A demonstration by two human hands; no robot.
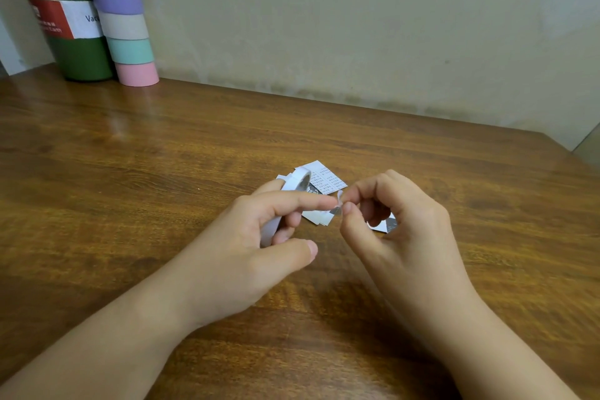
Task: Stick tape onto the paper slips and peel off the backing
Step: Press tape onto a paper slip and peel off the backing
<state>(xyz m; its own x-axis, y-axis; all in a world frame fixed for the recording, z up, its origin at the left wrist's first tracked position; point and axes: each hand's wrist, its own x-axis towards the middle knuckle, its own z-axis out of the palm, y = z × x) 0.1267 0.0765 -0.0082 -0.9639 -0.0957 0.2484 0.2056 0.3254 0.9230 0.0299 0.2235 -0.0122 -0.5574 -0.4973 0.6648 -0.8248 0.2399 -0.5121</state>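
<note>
Left hand (259,237) curls round the tape roll (289,198), index finger out to 3 o'clock steadying the free end. Right hand (399,227) pinches the tab (338,201) between thumb and index, likely to pull a length or start the backing; can't tell which. Slips (324,180) lie on the table (130,172) at 12 o'clock of the hands, within reach. Bottle (61,10) and a stack of rolls (125,16) sit far at 10 o'clock.
</note>
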